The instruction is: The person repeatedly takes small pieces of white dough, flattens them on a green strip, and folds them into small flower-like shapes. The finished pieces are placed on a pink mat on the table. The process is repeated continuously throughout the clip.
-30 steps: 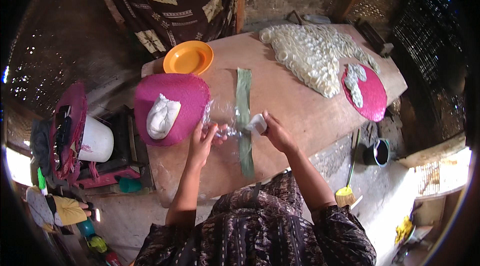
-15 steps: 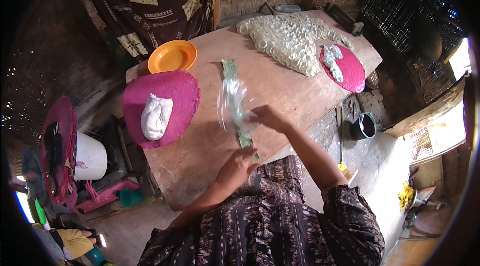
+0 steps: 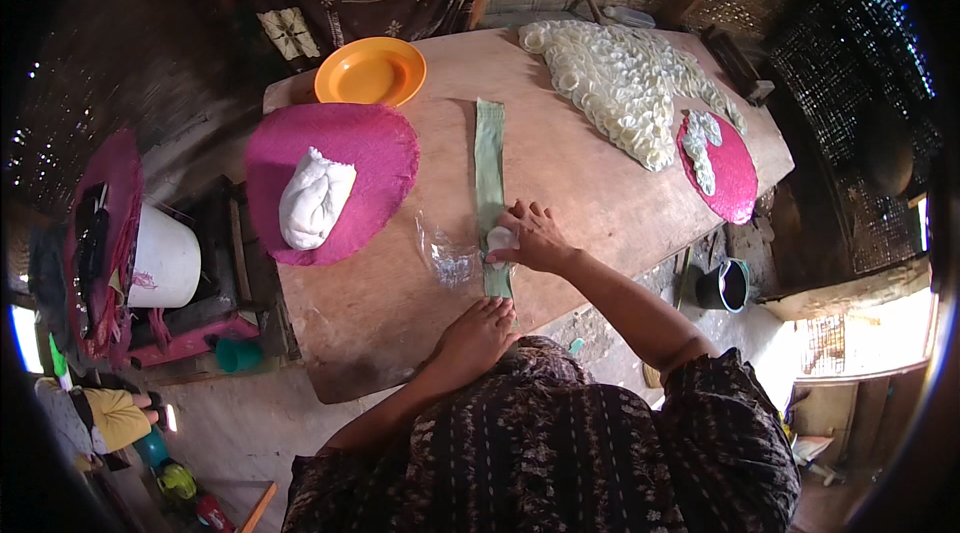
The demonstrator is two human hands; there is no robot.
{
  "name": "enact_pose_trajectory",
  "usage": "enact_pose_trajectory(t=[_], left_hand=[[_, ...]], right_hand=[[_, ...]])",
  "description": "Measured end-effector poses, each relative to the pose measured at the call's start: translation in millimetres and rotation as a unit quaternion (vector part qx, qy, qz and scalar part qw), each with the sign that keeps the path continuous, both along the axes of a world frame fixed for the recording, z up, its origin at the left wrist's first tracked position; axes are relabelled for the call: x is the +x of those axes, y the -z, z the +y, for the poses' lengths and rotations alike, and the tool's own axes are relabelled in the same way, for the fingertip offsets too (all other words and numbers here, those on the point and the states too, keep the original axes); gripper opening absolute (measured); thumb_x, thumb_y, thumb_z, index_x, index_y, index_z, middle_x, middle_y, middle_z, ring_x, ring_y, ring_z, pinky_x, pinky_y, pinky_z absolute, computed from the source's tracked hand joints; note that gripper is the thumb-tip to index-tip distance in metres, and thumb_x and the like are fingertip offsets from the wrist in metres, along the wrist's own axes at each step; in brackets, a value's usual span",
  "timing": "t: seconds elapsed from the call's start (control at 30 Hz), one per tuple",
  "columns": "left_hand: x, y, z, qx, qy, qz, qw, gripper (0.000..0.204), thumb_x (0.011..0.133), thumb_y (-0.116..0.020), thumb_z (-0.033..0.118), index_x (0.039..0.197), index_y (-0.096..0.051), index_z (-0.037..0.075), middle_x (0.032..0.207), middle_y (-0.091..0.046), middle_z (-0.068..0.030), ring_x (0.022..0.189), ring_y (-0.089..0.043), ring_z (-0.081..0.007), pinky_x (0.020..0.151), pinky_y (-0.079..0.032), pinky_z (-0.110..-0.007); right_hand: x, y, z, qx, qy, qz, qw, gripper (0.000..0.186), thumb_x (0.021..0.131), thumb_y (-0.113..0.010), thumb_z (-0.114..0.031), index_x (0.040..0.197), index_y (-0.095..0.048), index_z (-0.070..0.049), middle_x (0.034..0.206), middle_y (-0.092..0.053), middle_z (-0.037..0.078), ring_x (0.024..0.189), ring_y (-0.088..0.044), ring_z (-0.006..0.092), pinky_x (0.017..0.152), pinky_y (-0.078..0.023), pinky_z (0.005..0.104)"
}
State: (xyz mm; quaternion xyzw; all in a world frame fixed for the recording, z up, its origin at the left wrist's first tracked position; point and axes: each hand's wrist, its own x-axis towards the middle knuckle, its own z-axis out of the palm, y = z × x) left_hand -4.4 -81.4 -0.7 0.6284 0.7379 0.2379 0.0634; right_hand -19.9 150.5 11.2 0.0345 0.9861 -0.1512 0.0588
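A long pale green strip (image 3: 489, 153) lies across the brown tabletop in front of me. My left hand (image 3: 478, 335) rests flat at the strip's near end, its fingers stretched out and touching it. Over the strip, a little farther off, my right hand (image 3: 537, 238) has thumb and fingers around a small round piece of white dough (image 3: 499, 239). A crumpled sheet of clear plastic (image 3: 447, 258) lies on the table just left of the strip. Farther left, a large lump of white dough (image 3: 315, 201) sits on a round pink mat (image 3: 385, 158).
An orange plate (image 3: 372, 73) stands at the back left. Many thin pale discs (image 3: 610, 83) overlap in a pile at the far right, beside a smaller pink mat (image 3: 728, 173) with more discs. A dark bucket (image 3: 724, 286) is on the floor right; a white bucket (image 3: 165, 258) stands left.
The clear plastic, blurred over the strip before, now lies on the table to its left. My right hand has moved slightly, with a white dough piece now showing at its fingers. My left hand stays at the near end.
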Motion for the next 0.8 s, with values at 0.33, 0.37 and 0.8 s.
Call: enact_pose_trajectory(t=[0.33,0.37,0.8], left_hand=[[8,8,5,-0.029,-0.028,0.001,0.999,0.042,0.095,-0.057,0.032,0.117,-0.060,-0.005,0.127,-0.059,-0.0198,0.122,-0.054,-0.0303,0.109,-0.037,-0.040],[9,8,4,-0.030,-0.026,0.015,0.999,0.043,0.095,-0.057,0.032,0.117,-0.060,-0.004,0.128,-0.059,-0.0197,0.122,-0.055,-0.0304,0.109,-0.038,-0.040],[-77,-24,25,0.169,-0.231,0.112,0.951,0.053,0.092,-0.060,0.041,0.128,-0.053,0.003,0.117,-0.060,-0.0250,0.115,-0.054,-0.0369,0.101,-0.043,-0.046]], right_hand=[[-100,-1,56,0.004,0.076,-0.016,0.997,0.060,0.075,-0.068,-0.064,0.118,-0.063,-0.022,0.124,-0.055,0.011,0.116,-0.049,0.0362,0.094,-0.036,0.0525],[-112,-1,64,-0.007,0.093,-0.031,0.995,0.062,0.074,-0.069,-0.065,0.118,-0.063,-0.022,0.126,-0.054,0.012,0.120,-0.048,0.0367,0.096,-0.035,0.0534],[-55,-29,47,-0.077,0.097,-0.043,0.991,0.068,0.087,-0.050,-0.069,0.116,-0.060,-0.008,0.117,-0.065,0.018,0.111,-0.061,0.0364,0.097,-0.037,0.0620]])
